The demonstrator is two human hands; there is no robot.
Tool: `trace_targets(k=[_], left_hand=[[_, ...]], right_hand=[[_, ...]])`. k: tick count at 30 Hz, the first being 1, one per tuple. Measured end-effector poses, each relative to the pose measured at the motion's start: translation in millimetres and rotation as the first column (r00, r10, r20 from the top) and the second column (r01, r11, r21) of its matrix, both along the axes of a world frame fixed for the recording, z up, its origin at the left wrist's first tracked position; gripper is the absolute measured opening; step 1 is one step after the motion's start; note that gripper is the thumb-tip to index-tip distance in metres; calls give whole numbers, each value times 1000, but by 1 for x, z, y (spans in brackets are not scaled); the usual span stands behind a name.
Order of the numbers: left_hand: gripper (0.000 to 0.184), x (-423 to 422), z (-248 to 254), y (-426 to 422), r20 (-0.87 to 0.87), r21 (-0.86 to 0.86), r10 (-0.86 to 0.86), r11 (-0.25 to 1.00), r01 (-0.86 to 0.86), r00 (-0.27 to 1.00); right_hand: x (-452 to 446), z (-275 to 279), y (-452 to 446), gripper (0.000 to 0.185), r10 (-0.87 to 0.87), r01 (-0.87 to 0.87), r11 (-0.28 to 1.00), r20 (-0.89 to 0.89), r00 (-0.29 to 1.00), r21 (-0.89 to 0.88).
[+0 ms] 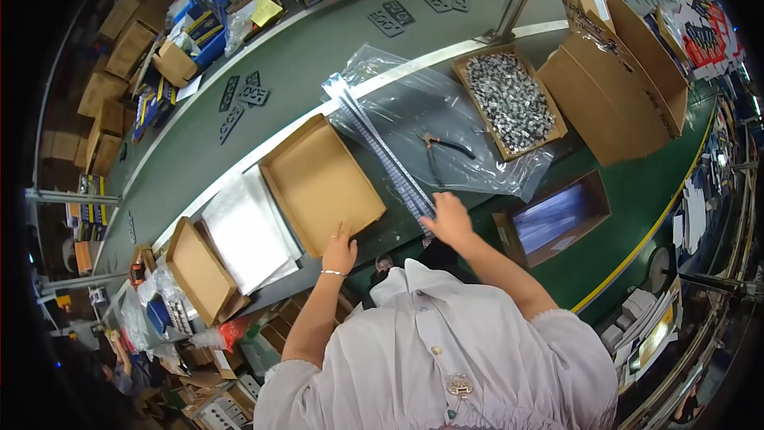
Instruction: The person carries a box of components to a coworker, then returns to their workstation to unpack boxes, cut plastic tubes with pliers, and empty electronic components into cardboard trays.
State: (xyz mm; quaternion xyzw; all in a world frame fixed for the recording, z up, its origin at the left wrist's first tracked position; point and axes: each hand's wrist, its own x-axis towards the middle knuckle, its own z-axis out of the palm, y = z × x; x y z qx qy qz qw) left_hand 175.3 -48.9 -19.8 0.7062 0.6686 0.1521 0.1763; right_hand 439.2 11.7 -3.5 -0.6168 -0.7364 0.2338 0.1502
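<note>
My left hand (341, 252) rests at the near edge of a shallow cardboard tray (322, 183), its fingers stretched over the rim. Nothing shows inside that tray. To the right, my right hand (451, 220) is closed around the near end of a bundle of long, narrow strips (382, 151) with small repeated markings. The strips lie slanting away from me, partly on a clear plastic sheet (390, 107). Pliers with dark handles (446, 147) lie on the plastic, beyond my right hand.
A cardboard box of small metal pieces (509, 99) stands at the right, beside a larger open carton (613, 87). White sheets (251, 231) and another cardboard tray (203, 271) lie left. Flat black plates (386, 22) rest on the green conveyor belt (318, 64). An open box (553, 219) stands lower right.
</note>
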Motion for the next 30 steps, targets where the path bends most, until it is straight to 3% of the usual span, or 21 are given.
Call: trace_targets(k=[1,4,6,7,9,11,13,14,15,16,17,19,20,21,22,23,24,25,27,28,30], left_hand=[[30,1,2,2,41,62,35,997,-37,999],[26,9,4,6,117,136,93,985,-109,989],[20,18,2,9,264,147,183,963,-227,947],[20,20,3,12,264,153,182,962,-228,947],[21,27,8,29,654,-229,393,917,-326,646],[24,29,10,52,696,-302,436,899,-318,570],[29,34,2,77,731,-613,580,789,-28,360],[29,42,7,89,740,-607,574,795,-22,350],[34,53,20,100,739,-659,636,750,45,220],[40,62,33,111,715,-698,693,705,123,92],[40,68,49,120,719,-694,689,708,128,85],[43,76,81,135,951,-225,228,974,40,-209],[43,72,89,141,950,-221,224,975,40,-218],[41,61,95,147,981,-159,166,985,70,-99],[40,46,103,150,994,-104,101,988,113,34],[40,35,116,147,994,-102,98,988,117,40],[40,25,132,142,993,-65,46,981,181,108],[41,19,146,135,985,-32,-11,969,247,171],[46,13,168,117,968,-113,40,951,287,247],[50,11,171,106,943,-196,90,929,315,320],[58,8,159,77,918,-235,75,895,380,390]], right_hand=[[-16,-10,1,55,37,-40,999,64,997,37],[-29,-32,11,54,-11,10,999,26,1000,51],[-18,-35,13,49,-6,22,965,62,998,-259],[-12,-35,12,39,-47,62,961,62,997,-270],[1,-39,20,32,-166,130,906,-54,985,-402],[4,-35,20,27,-131,90,946,-114,985,-311],[2,-19,8,23,-256,56,893,-402,879,-447],[1,-20,0,20,-212,29,932,-477,853,-362],[-4,3,-5,22,-255,5,898,-510,822,-441],[-9,-3,-10,20,-231,-34,910,-574,786,-414],[-19,8,-15,23,-222,-69,906,-606,764,-418],[-39,8,-20,36,-34,-139,961,-600,800,-239],[-42,10,-14,39,89,-275,936,-605,791,-221],[-40,14,-4,42,209,-405,891,-608,766,-204],[-41,12,14,45,361,-428,904,-564,742,15],[-38,8,34,47,498,-443,866,-486,719,232],[-27,7,50,51,266,-206,957,-335,904,202],[-14,6,63,56,-12,49,976,-170,985,214],[3,-6,78,69,-275,215,938,210,938,271],[8,-12,80,69,-291,232,934,201,936,272],[14,-18,81,84,-136,161,987,424,895,-22]])
